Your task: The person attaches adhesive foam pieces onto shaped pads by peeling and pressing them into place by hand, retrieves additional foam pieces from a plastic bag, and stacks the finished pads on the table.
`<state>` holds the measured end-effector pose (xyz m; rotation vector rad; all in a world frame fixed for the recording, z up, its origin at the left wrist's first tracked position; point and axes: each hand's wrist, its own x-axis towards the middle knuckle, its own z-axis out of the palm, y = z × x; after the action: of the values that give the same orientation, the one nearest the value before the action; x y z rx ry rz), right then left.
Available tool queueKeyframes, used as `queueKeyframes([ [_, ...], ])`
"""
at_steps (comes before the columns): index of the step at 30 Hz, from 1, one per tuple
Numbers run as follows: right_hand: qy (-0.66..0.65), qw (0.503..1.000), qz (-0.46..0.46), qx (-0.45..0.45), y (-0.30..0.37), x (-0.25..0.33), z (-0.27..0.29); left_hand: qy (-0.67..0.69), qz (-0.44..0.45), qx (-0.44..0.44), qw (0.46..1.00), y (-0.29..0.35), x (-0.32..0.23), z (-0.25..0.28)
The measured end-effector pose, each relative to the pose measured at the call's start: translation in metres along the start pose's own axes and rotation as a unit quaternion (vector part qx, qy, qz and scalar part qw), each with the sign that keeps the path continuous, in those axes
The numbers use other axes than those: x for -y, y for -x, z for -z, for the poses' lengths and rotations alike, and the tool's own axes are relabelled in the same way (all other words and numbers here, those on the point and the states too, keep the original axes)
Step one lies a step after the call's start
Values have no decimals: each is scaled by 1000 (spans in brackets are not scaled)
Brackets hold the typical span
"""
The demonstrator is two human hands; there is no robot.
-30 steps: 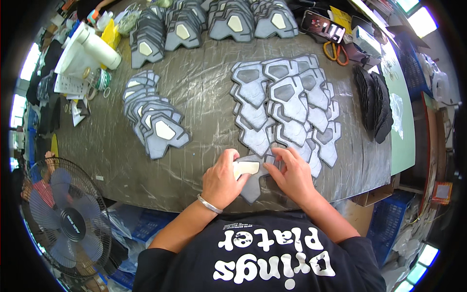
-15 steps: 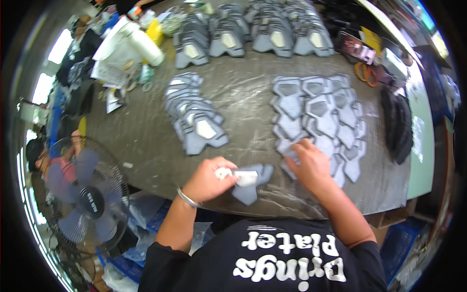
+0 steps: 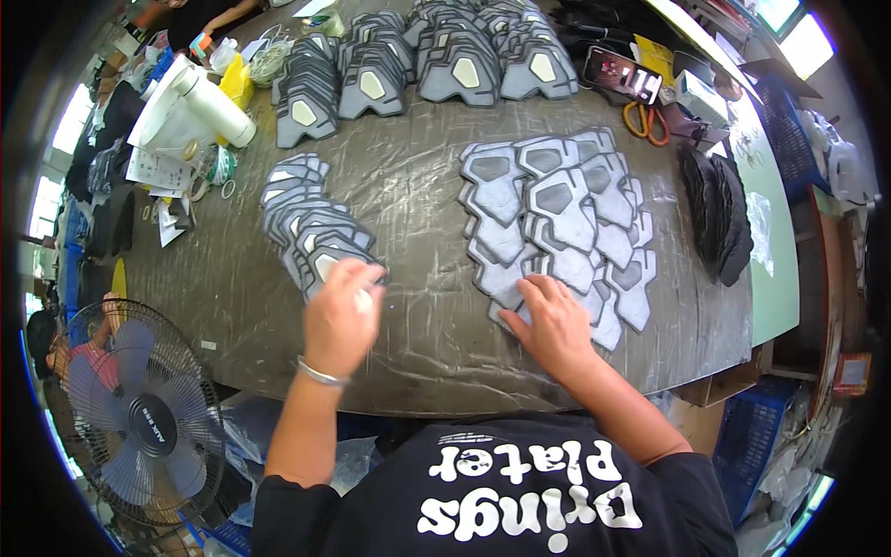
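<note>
Lining the far side of the dark table (image 3: pixel 445 376) in the head view are four rows of overlapping grey pieces (image 3: pixel 452 46) with cream patches (image 3: pixel 464 73). A white bottle (image 3: pixel 215 107) lies at the far left; a phone (image 3: pixel 622 74), orange-handled scissors (image 3: pixel 657 128) and black curved pieces (image 3: pixel 716 213) sit to the right. A fan (image 3: pixel 148 422) stands beyond the table's left edge. Nearer in, a curved row of patched grey pieces (image 3: pixel 299 219) lies at left and a broad overlapping group of grey pieces (image 3: pixel 566 204) at right; the hands partly cover the near parts of both.

The left hand (image 3: pixel 343 316) has its fingers curled in around a small white thing (image 3: pixel 363 300); whether they touch the row under them cannot be told. The right hand (image 3: pixel 554 320) keeps its thumb apart from its fingers, the tips over the group's near left corner, seemingly touching it.

The left forearm points almost straight away from the body, a bracelet (image 3: pixel 322 373) at its wrist; the right one slants inward, palm down.
</note>
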<state>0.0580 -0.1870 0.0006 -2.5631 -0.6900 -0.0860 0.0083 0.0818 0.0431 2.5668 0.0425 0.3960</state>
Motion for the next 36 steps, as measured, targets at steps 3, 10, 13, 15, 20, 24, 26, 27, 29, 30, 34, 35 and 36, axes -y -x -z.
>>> queueKeyframes([
  [3,55,996,-7,71,-7,6,2,156,27,54,986,9,-30,-37],
  [10,63,996,29,59,-7,-1,9,282,152,70,945,0,-38,-102],
  [13,59,996,13,71,-7,3,5,365,197,102,904,-1,-32,-108],
  [15,49,997,7,65,-7,3,5,392,233,109,883,0,-32,-106],
  [20,-62,998,-7,25,-7,-13,10,501,320,134,793,-4,-40,-96],
  [24,-74,997,14,6,11,-19,16,544,343,122,756,-3,-47,-90],
  [26,-70,997,12,-2,16,-13,9,559,350,140,739,-2,-44,-92],
  [27,-65,998,14,-10,16,-8,5,574,356,155,721,-2,-43,-93],
  [29,-40,998,30,-24,6,-4,0,542,344,137,754,-1,-45,-94],
  [30,-13,998,47,-38,-2,-2,-3,511,331,117,784,-1,-45,-94],
  [34,85,996,37,-5,-17,8,-15,536,343,102,764,2,-45,-89],
  [35,83,996,39,-4,-17,8,-15,538,344,124,759,5,-46,-88],
  [36,85,995,56,25,-16,7,-14,541,344,146,754,6,-46,-87],
])
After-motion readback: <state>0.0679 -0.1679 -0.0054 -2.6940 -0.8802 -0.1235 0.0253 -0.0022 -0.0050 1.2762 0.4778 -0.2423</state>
